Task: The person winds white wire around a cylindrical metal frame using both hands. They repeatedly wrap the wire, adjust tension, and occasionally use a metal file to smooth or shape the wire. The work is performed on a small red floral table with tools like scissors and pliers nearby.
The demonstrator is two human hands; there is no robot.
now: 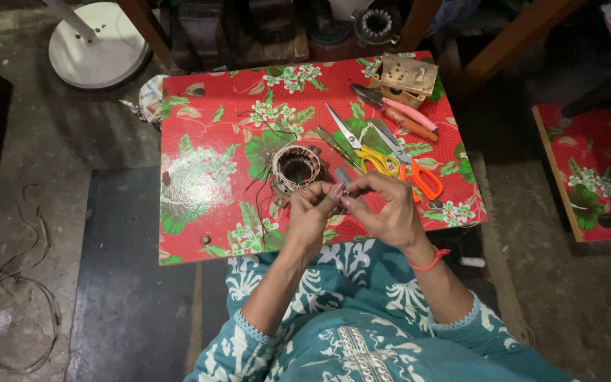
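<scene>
I'm pinching a thin wire end between both hands, left hand (311, 209) and right hand (385, 205) fingertips pressed together, just near of the wound motor stator (295, 168), so next I'm probably needing steady threading.

One head camera looks steeply down, fairly near, over the red floral table (206, 141)

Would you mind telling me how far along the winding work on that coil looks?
Done: the round stator coil already carries pale windings, with loose leads trailing. In hand: left hand and right hand pinch something small, too small to identify, beside it. Left: scissors and pliers lie unused.
</scene>
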